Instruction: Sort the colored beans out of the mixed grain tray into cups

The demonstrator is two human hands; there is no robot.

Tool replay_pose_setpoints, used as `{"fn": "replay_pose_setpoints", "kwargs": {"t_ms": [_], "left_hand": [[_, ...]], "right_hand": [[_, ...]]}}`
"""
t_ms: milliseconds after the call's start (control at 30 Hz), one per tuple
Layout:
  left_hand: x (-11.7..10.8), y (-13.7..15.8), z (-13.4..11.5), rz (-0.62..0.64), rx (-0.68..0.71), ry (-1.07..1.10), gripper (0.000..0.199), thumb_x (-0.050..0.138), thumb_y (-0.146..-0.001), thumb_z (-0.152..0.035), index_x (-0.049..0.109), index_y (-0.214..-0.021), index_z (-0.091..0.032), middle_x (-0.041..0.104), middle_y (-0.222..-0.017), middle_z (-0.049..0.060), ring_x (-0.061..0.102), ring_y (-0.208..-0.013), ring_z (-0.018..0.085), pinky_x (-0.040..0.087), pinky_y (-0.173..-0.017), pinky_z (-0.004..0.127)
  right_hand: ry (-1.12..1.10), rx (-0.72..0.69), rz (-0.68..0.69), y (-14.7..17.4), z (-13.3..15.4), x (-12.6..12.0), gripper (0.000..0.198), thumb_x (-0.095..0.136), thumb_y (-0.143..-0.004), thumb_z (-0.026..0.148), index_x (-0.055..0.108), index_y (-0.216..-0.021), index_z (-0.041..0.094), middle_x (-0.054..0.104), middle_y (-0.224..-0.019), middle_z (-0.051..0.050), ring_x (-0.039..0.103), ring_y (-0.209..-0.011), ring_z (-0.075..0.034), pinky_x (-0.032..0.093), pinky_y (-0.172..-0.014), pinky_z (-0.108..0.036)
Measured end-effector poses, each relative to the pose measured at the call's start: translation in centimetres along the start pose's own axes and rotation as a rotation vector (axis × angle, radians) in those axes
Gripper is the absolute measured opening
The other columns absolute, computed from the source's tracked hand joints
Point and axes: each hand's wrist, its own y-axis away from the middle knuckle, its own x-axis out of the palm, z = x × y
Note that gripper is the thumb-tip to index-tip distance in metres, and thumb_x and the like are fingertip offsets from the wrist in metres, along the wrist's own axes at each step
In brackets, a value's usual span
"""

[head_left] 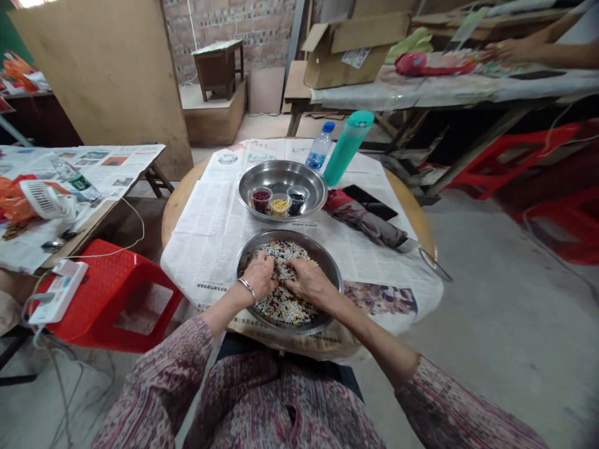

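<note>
A steel bowl (pixel 337 274) in front of me holds a mix of white grains (pixel 281 305) with dark red, black and yellow beans among them. My left hand (pixel 260 277), with a bangle at the wrist, rests on the left of the mix, its fingers curled together; what they hold, if anything, is hidden. Opposite it, my right hand (pixel 309 282) touches the grains with thumb and fingers apart. Behind stands a second steel basin (pixel 281 171) with three clear cups: red beans (pixel 261 198), yellow beans (pixel 279 206) and black beans (pixel 297 198).
Newspaper (pixel 206 243) covers the round table. A water bottle (pixel 320 148), a teal bottle (pixel 349 148), a folded umbrella (pixel 369 224) and a dark phone (pixel 372 202) lie or stand at its back right. A red stool (pixel 116 299) carries a power strip (pixel 58 293). Another person's hands (pixel 510 51) are at the far right table.
</note>
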Motion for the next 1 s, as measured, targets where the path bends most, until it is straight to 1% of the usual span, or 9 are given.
{"fn": "replay_pose_setpoints", "kwargs": {"t_ms": [133,267,400,500,600,700,800,900,1000], "left_hand": [[-0.2,-1.0,-1.0,0.002,-0.023,0.058,0.023,0.06,-0.073,-0.01,0.068,-0.094,-0.015,0.07,-0.091,0.01,0.067,-0.093,0.026,0.054,-0.087,0.035],[-0.9,0.8,-1.9,0.041,0.071,0.074,0.024,0.06,-0.075,-0.013,0.07,-0.096,-0.018,0.073,-0.087,0.007,0.068,-0.089,0.024,0.054,-0.084,0.032],[-1.9,2.4,-1.9,0.084,0.178,0.133,0.033,0.064,-0.078,-0.016,0.067,-0.11,-0.023,0.071,-0.096,0.004,0.066,-0.091,0.022,0.053,-0.089,0.033],[-2.4,1.6,-0.7,-0.03,0.109,0.05,0.054,0.074,-0.068,-0.013,0.061,-0.12,-0.02,0.061,-0.12,0.011,0.058,-0.11,0.029,0.048,-0.1,0.042],[-2.0,-0.1,0.5,-0.028,0.028,-0.023,0.075,0.086,-0.053,-0.018,0.058,-0.122,-0.017,0.051,-0.129,0.016,0.052,-0.115,0.035,0.048,-0.099,0.05],[-1.0,-1.4,0.6,0.004,0.054,-0.041,0.055,0.081,-0.061,-0.02,0.062,-0.112,-0.015,0.056,-0.12,0.014,0.057,-0.106,0.031,0.05,-0.095,0.044],[-0.5,-1.8,-0.3,0.011,-0.003,-0.034,0.024,0.067,-0.074,-0.014,0.069,-0.099,-0.015,0.066,-0.101,0.011,0.064,-0.094,0.025,0.052,-0.086,0.035],[-1.0,-1.4,-1.2,0.044,-0.119,0.06,0.018,0.064,-0.076,-0.015,0.074,-0.092,-0.016,0.07,-0.081,0.006,0.066,-0.083,0.023,0.051,-0.077,0.03],[-1.8,-0.3,-1.7,0.129,-0.147,0.188,0.02,0.064,-0.077,-0.017,0.076,-0.093,-0.015,0.07,-0.068,0.002,0.064,-0.072,0.018,0.05,-0.068,0.025]], "right_hand": [[-0.078,0.034,0.039,-0.4,0.7,-0.9,0.019,0.052,-0.073,0.014,0.065,-0.087,0.016,0.07,-0.082,-0.007,0.061,-0.077,-0.021,0.042,-0.071,-0.029],[-0.127,-0.061,0.183,0.1,-0.1,-3.2,0.021,0.052,-0.071,0.014,0.07,-0.082,0.019,0.068,-0.072,-0.003,0.059,-0.069,-0.018,0.041,-0.065,-0.028],[-0.08,0.031,0.162,-0.5,-1.8,-4.4,0.032,0.05,-0.074,0.013,0.072,-0.096,0.019,0.071,-0.085,-0.007,0.063,-0.079,-0.02,0.045,-0.072,-0.029],[0.065,0.059,0.062,-1.5,-2.4,-3.8,0.04,0.05,-0.076,0.013,0.067,-0.113,0.015,0.069,-0.107,-0.013,0.063,-0.097,-0.024,0.046,-0.084,-0.031],[0.164,0.052,0.032,-2.2,-1.7,-2.6,0.047,0.052,-0.076,0.014,0.06,-0.123,0.013,0.063,-0.118,-0.016,0.061,-0.102,-0.025,0.045,-0.087,-0.032],[0.124,-0.013,0.032,-2.5,-0.4,-1.7,0.042,0.05,-0.077,0.012,0.064,-0.116,0.015,0.065,-0.114,-0.014,0.061,-0.099,-0.023,0.044,-0.084,-0.029],[0.043,0.012,0.055,-2.7,0.4,-1.4,0.026,0.05,-0.075,0.014,0.07,-0.092,0.015,0.069,-0.089,-0.01,0.06,-0.084,-0.02,0.041,-0.073,-0.027],[-0.102,0.07,0.099,-2.4,0.5,-1.7,0.015,0.053,-0.072,0.017,0.068,-0.072,0.015,0.062,-0.065,-0.003,0.054,-0.067,-0.016,0.035,-0.06,-0.026],[-0.253,0.031,0.124,-1.1,0.2,-2.1,0.014,0.052,-0.069,0.015,0.066,-0.069,0.015,0.057,-0.06,0.001,0.05,-0.062,-0.013,0.032,-0.057,-0.024]]}}
